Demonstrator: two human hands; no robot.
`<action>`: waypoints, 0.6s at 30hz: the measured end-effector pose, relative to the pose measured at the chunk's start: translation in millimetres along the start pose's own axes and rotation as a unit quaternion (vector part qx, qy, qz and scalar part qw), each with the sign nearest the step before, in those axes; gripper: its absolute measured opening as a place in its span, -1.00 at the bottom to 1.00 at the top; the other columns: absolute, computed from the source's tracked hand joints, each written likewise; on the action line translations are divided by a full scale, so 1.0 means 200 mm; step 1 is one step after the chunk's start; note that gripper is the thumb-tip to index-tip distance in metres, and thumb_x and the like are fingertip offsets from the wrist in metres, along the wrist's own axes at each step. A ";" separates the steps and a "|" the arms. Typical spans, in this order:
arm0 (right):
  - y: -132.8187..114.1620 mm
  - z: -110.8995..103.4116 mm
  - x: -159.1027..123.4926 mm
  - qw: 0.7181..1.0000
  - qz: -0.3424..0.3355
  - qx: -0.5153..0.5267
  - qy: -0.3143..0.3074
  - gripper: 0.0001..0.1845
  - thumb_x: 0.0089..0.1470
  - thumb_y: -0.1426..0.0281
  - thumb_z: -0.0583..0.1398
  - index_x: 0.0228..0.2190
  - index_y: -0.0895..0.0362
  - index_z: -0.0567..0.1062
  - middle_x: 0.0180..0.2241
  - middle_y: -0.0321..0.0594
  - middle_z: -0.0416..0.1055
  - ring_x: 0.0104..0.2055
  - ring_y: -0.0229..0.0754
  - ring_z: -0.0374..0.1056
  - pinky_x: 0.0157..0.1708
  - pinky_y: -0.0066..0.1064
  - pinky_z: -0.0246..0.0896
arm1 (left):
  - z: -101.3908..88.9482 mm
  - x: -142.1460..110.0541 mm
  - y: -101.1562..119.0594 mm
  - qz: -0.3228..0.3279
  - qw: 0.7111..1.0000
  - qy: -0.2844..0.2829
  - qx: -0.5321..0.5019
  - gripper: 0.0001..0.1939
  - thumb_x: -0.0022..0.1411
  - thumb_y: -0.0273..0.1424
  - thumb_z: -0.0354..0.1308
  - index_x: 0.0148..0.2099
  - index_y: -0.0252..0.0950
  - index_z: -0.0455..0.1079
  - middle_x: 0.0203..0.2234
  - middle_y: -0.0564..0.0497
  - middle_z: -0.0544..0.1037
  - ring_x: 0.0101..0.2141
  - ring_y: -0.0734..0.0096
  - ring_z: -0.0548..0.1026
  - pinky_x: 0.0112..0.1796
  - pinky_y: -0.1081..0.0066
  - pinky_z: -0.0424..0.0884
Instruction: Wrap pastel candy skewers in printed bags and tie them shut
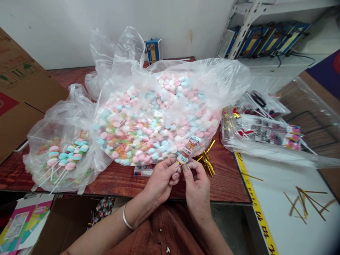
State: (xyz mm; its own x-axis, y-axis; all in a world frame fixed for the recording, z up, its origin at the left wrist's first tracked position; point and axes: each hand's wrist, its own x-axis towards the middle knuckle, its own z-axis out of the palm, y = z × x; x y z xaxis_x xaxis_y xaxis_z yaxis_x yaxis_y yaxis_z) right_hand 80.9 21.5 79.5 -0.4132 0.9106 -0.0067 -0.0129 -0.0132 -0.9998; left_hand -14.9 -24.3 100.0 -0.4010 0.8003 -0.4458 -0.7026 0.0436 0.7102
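Note:
A marshmallow lollipop [189,148] in a printed clear wrapper points up and away from me, its neck between my hands. My left hand [162,179] pinches the gathered neck from the left, thumb against the fingers. My right hand [197,184] closes on the same spot from the right, where a gold twist tie [180,163] goes round the wrapper. The lollipop's stick is hidden by my fingers. Just beyond lies a large clear bag of pastel marshmallows [138,124]. A bunch of gold twist ties [207,161] rests on the table beside my right hand.
At left, a smaller clear bag [87,177] carries several unwrapped marshmallow lollipops [70,156]. Printed wrappers [268,131] lie in plastic at right, near loose twist ties [302,202] on a white surface. Cardboard boxes [29,81] flank the wooden table [223,187]; an open box [71,223] sits below.

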 end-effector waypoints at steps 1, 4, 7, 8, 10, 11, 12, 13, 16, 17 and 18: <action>0.00 -0.01 0.00 1.000 0.000 0.000 -0.007 -0.81 0.23 0.23 0.19 -0.34 0.08 0.41 -0.29 -0.20 0.46 -0.26 -0.16 0.40 -0.20 -0.31 0.34 | 0.00 0.00 -0.01 -0.003 1.000 -0.007 0.001 -0.64 0.01 -0.24 0.42 -0.27 -0.37 0.42 -0.52 0.14 0.33 -0.64 0.74 0.08 -0.64 0.64 -0.08; 0.00 -0.02 0.00 1.000 0.003 -0.010 -0.003 -0.82 0.22 0.24 0.18 -0.35 0.07 0.38 -0.39 -0.26 0.43 -0.39 -0.19 0.36 -0.35 -0.35 0.33 | -0.03 0.00 -0.02 0.071 0.986 -0.015 0.152 -0.75 0.21 -0.23 0.25 -0.21 -0.33 0.43 -0.51 0.10 0.38 -0.59 0.63 0.21 -0.61 0.60 0.12; -0.01 -0.03 0.01 0.997 -0.037 -0.064 0.022 -0.84 0.19 0.29 0.19 -0.42 0.06 0.37 -0.45 -0.31 0.37 -0.42 -0.21 0.30 -0.40 -0.39 0.26 | -0.07 -0.01 -0.01 0.254 0.866 -0.026 0.429 -0.79 0.35 -0.37 0.05 -0.05 -0.29 0.45 -0.27 -0.08 0.55 -0.26 0.34 0.48 -0.25 0.40 0.44; -0.01 -0.03 0.01 0.995 -0.052 -0.080 0.024 -0.84 0.17 0.31 0.20 -0.44 0.06 0.37 -0.46 -0.31 0.35 -0.42 -0.21 0.28 -0.40 -0.40 0.24 | -0.09 -0.02 -0.01 0.299 0.813 -0.032 0.499 -0.74 0.36 -0.42 0.00 0.01 -0.29 0.43 -0.19 -0.13 0.56 -0.15 0.27 0.49 -0.14 0.33 0.44; -0.01 -0.03 0.01 0.995 -0.062 -0.078 0.016 -0.84 0.15 0.33 0.21 -0.46 0.06 0.37 -0.47 -0.32 0.35 -0.42 -0.22 0.27 -0.38 -0.40 0.24 | -0.11 -0.02 -0.01 0.342 0.742 -0.034 0.576 -0.68 0.38 -0.45 -0.07 0.09 -0.30 0.39 -0.15 -0.18 0.55 -0.11 0.23 0.49 -0.08 0.26 0.43; 0.00 -0.02 0.01 0.997 -0.052 -0.060 0.009 -0.84 0.14 0.33 0.22 -0.45 0.07 0.38 -0.47 -0.32 0.36 -0.42 -0.22 0.27 -0.37 -0.40 0.25 | -0.11 -0.02 -0.01 0.346 0.731 -0.026 0.588 -0.68 0.39 -0.45 -0.09 0.08 -0.30 0.39 -0.18 -0.17 0.56 -0.15 0.24 0.50 -0.10 0.27 0.43; 0.00 -0.01 0.01 0.999 -0.032 -0.032 0.002 -0.84 0.13 0.31 0.23 -0.45 0.07 0.39 -0.47 -0.32 0.37 -0.42 -0.23 0.28 -0.38 -0.41 0.26 | -0.11 -0.02 -0.01 0.343 0.736 -0.013 0.583 -0.70 0.40 -0.43 -0.10 0.04 -0.30 0.41 -0.23 -0.15 0.56 -0.20 0.26 0.50 -0.13 0.29 0.43; 0.01 -0.01 0.01 1.000 -0.005 0.005 -0.004 -0.82 0.13 0.29 0.25 -0.45 0.08 0.39 -0.47 -0.33 0.37 -0.43 -0.24 0.28 -0.39 -0.41 0.26 | -0.10 -0.02 -0.01 0.330 0.758 -0.003 0.562 -0.72 0.41 -0.41 -0.09 -0.02 -0.29 0.42 -0.30 -0.11 0.55 -0.26 0.29 0.50 -0.18 0.33 0.43; 0.03 0.01 0.01 0.991 0.069 0.116 -0.022 -0.76 0.12 0.24 0.27 -0.45 0.08 0.38 -0.51 -0.36 0.37 -0.47 -0.27 0.30 -0.43 -0.44 0.29 | -0.07 -0.01 -0.02 0.230 0.878 -0.002 0.419 -0.72 0.42 -0.28 -0.06 -0.16 -0.28 0.43 -0.53 0.05 0.44 -0.49 0.43 0.39 -0.40 0.44 0.35; 0.04 0.02 0.02 0.988 0.078 0.134 -0.022 -0.76 0.11 0.24 0.29 -0.43 0.08 0.38 -0.50 -0.36 0.38 -0.46 -0.27 0.32 -0.42 -0.44 0.30 | -0.06 0.00 -0.02 0.190 0.913 -0.006 0.360 -0.72 0.40 -0.23 -0.02 -0.19 -0.29 0.43 -0.58 0.10 0.38 -0.55 0.48 0.32 -0.47 0.48 0.29; 0.03 0.02 0.02 0.987 0.078 0.138 -0.016 -0.77 0.10 0.24 0.31 -0.39 0.08 0.39 -0.47 -0.34 0.41 -0.44 -0.26 0.35 -0.41 -0.44 0.32 | -0.05 0.00 -0.02 0.156 0.939 -0.008 0.306 -0.71 0.37 -0.19 0.02 -0.21 -0.29 0.42 -0.60 0.14 0.32 -0.59 0.52 0.25 -0.52 0.50 0.23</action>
State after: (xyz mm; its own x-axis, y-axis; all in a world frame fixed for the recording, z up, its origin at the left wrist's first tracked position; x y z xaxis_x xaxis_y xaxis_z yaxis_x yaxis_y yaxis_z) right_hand 76.1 23.1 72.5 -0.4587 0.8749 -0.1550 -0.1925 -0.2682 -0.9439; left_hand -18.6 -29.9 91.6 -0.5188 0.8400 -0.1590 -0.0813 0.1367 0.9873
